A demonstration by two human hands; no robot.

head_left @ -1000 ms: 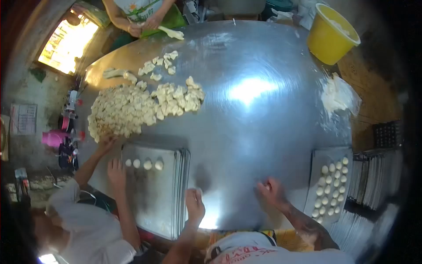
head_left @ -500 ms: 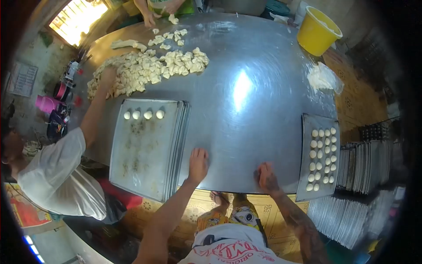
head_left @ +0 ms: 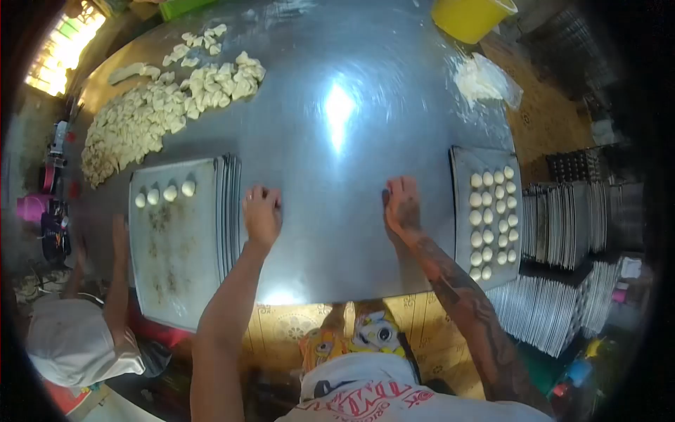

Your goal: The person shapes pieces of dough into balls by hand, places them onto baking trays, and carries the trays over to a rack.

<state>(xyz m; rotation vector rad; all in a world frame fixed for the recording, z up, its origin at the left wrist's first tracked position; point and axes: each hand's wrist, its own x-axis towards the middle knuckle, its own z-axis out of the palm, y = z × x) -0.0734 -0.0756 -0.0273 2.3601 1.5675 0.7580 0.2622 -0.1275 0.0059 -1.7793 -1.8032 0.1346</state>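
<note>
My left hand [head_left: 263,216] rests on the metal table [head_left: 330,239], just right of a stack of baking trays [head_left: 158,267]. Its fingers curl inward, and whatever lies under them is hidden. Farther right, my right hand [head_left: 403,205] is also on the tabletop with fingers bent and closed; I cannot see what it covers. On the top tray of the left stack, several round dough balls [head_left: 170,193] sit in one row near the far edge. Beyond my right hand, another tray [head_left: 460,211] carries rows of dough balls [head_left: 488,216].
A large heap of cut dough pieces [head_left: 133,123] covers the far left of the table. White flour [head_left: 478,77] and a yellow bucket [head_left: 470,17] are at the far right. A co-worker [head_left: 84,337] stands at the left. Stacked trays [head_left: 541,309] stand beyond the right edge.
The view has shifted, so the table appears farther left and higher. Both my hands have moved farther forward over the table. The co-worker's arm has drawn back from the dough heap.
</note>
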